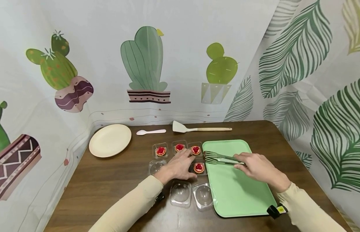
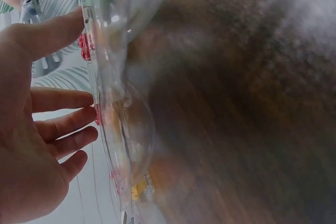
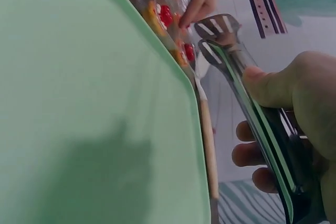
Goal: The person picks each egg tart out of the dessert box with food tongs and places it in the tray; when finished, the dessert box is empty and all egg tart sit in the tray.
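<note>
Right hand (image 1: pixel 256 167): fingers and thumb wrapped about one pair of shiny metal serving tongs with slotted ends (image 1: pixel 220 159), arms of the tongs slightly apart; held above the pale green rectangular tray with rounded corners (image 1: pixel 240 196), slotted ends pointing away to the hand's left, at the tray's left edge. Left hand (image 1: pixel 180 166): palm down, fingers loosely extended, thumb apart from them; fingertips at the edges of the clear plastic containers, contact uncertain. Small round tarts with red topping, four, each in its own clear plastic square container: one (image 1: pixel 199 168) just right of the left hand, between it and the tongs; one (image 1: pixel 195 150) just beyond its fingertips to the right; one (image 1: pixel 179 147) directly beyond the fingers; one (image 1: pixel 160 151) beyond and to the left. Clear plastic domed pieces, three: one (image 1: pixel 156 167) left of the left hand, two (image 1: pixel 180 193) nearer the person than that hand. Far beyond the left hand: pale pink spoon (image 1: pixel 150 132), and white spatula with wooden handle (image 1: pixel 203 129); farther left, cream round plate (image 1: pixel 110 140). Labelling: yellow label (image 1: pixel 281 209) on the black strap below the right hand, its dark marks too small to read.
</note>
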`<state>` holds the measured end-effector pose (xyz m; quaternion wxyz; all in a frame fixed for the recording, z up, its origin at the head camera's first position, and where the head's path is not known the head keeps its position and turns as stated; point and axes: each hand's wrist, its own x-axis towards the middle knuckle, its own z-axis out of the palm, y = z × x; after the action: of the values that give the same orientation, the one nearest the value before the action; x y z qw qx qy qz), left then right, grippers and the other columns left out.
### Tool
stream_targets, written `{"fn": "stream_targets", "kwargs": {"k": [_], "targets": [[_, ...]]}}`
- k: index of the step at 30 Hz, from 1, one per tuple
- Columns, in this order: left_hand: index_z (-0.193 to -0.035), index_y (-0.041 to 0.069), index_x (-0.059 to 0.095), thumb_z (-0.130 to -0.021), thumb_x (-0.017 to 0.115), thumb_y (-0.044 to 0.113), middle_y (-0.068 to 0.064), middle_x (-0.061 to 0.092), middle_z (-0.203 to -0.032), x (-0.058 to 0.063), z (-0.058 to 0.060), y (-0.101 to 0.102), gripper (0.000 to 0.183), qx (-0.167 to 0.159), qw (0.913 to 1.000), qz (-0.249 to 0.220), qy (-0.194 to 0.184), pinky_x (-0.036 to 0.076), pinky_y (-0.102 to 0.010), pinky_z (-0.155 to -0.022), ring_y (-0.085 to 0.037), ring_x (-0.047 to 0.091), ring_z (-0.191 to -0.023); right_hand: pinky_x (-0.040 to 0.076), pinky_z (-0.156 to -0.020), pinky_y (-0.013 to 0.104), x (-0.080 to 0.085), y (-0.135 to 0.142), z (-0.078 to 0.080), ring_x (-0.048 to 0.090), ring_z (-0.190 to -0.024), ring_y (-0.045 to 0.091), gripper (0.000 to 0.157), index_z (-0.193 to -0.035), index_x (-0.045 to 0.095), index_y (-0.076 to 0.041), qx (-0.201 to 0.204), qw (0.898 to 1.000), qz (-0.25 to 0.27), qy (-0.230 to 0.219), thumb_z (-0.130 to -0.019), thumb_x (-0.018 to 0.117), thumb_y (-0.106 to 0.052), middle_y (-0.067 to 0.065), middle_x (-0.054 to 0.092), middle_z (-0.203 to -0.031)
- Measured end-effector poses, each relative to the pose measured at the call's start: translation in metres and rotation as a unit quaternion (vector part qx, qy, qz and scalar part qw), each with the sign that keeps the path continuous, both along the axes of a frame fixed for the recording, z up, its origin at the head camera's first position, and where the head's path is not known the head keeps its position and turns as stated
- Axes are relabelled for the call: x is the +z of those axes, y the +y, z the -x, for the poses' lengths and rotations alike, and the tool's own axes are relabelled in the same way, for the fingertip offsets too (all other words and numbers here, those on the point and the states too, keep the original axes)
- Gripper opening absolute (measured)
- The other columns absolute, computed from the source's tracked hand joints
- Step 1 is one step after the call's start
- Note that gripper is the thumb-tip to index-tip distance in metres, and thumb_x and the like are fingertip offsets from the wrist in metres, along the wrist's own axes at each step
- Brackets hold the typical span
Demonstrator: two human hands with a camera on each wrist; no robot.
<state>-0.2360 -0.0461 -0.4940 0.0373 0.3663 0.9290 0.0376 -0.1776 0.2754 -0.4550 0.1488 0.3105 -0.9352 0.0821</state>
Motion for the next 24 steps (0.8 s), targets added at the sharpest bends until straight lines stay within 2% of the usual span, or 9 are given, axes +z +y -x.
{"fn": "stream_targets", "kwargs": {"k": [9,17,24], "targets": [[-0.134,0.01,0.058,-0.072,0.073,0.066,-0.007,0.05,-0.134,-0.004,0.001,-0.001,0.085,-0.004,0.9999,0.001,0.017,0.029,-0.042,-0.117,-0.021,0.042,-0.125,0.049,-0.05,0.026,-0.005,-0.014,0.006,0.059,-0.065,0.005,0.032,-0.111,0.07,-0.01,0.032,0.999,-0.038,-0.018,-0.087,0.072,-0.031,-0.005,0.065,-0.088],[-0.134,0.009,0.057,-0.074,0.072,0.065,-0.007,0.055,-0.134,-0.004,0.002,-0.001,0.084,-0.014,0.9996,0.001,0.026,0.032,-0.043,-0.115,-0.021,0.045,-0.125,0.049,-0.049,0.028,-0.002,-0.018,0.007,0.059,-0.063,0.008,0.033,-0.111,0.069,-0.01,0.049,0.997,-0.054,-0.028,-0.087,0.073,-0.032,-0.005,0.064,-0.087],[-0.134,0.009,0.057,-0.075,0.072,0.064,-0.006,0.055,-0.135,-0.003,0.001,-0.001,0.082,-0.011,0.9998,-0.005,0.014,0.028,-0.043,-0.118,-0.02,0.046,-0.125,0.052,-0.052,0.034,0.002,-0.025,0.009,0.067,-0.071,0.02,0.036,-0.113,0.069,-0.009,0.058,0.995,-0.078,-0.029,-0.087,0.071,-0.034,-0.003,0.066,-0.092]]}}
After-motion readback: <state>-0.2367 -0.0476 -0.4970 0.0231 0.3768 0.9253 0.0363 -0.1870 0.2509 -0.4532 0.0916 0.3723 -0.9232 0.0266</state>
